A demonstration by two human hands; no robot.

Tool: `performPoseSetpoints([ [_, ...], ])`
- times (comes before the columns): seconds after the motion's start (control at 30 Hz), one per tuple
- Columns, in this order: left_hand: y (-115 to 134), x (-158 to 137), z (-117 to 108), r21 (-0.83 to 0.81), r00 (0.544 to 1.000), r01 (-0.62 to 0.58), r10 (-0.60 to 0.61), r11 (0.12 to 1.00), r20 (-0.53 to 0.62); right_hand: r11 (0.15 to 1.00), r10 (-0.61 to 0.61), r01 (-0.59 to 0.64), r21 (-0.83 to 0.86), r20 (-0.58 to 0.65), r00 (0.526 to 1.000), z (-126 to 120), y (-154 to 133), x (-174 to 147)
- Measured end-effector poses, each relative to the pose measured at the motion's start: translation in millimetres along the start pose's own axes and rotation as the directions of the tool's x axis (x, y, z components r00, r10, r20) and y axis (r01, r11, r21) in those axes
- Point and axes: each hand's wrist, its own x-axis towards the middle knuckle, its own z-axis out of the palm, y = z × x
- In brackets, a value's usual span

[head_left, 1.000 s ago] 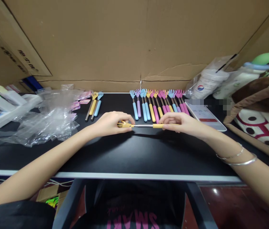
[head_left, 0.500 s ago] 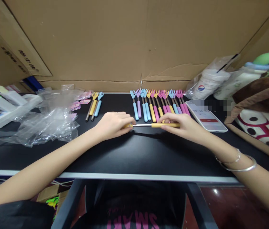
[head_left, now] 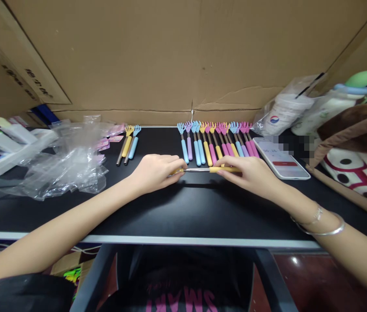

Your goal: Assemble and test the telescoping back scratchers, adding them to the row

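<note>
Between my hands a yellow back scratcher (head_left: 197, 170) with a bare metal rod is held level above the black desk. My left hand (head_left: 158, 172) pinches its yellow head end, which the fingers mostly cover. On the other end, my right hand (head_left: 246, 171) grips the yellow handle. Just behind them lies a row of several back scratchers (head_left: 199, 149) in blue, purple, yellow and pink, heads toward the cardboard wall. Farther left lie a yellow back scratcher (head_left: 127, 146) and a blue back scratcher (head_left: 134, 147), each beside a dark metal rod.
Crumpled clear plastic bags (head_left: 69, 160) and a white power strip (head_left: 17, 151) occupy the left side. To the right are a phone (head_left: 284, 164), a bagged paper cup (head_left: 284, 113), a bottle (head_left: 345, 104) and a cloth bag (head_left: 352, 151). A cardboard wall (head_left: 131, 56) rises behind.
My right hand has shifted slightly right along with the back scratcher's handle end drawn a little left within it. My left hand has moved slightly right. Both still hold the back scratcher.
</note>
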Motion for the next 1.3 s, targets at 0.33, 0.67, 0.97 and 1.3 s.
performPoseSetpoints([
  [0.33,11,1,0,-0.027,1.000,0.001,-0.001,1.000,0.001,0.992,-0.087,0.084,-0.092,-0.024,0.996,7,-2,-3],
  [0.67,11,2,-1,-0.056,1.000,0.000,0.001,0.998,0.004,0.976,-0.177,0.175,-0.129,-0.007,0.984,9,-5,-5],
  [0.97,11,2,-2,-0.084,0.999,0.016,-0.011,0.996,0.051,0.976,-0.143,0.131,-0.172,-0.058,0.988,9,-17,-6],
  [1.3,10,2,-2,-0.072,0.998,0.005,-0.001,0.997,0.055,0.976,-0.147,0.138,-0.168,-0.044,0.988,10,-14,-6],
])
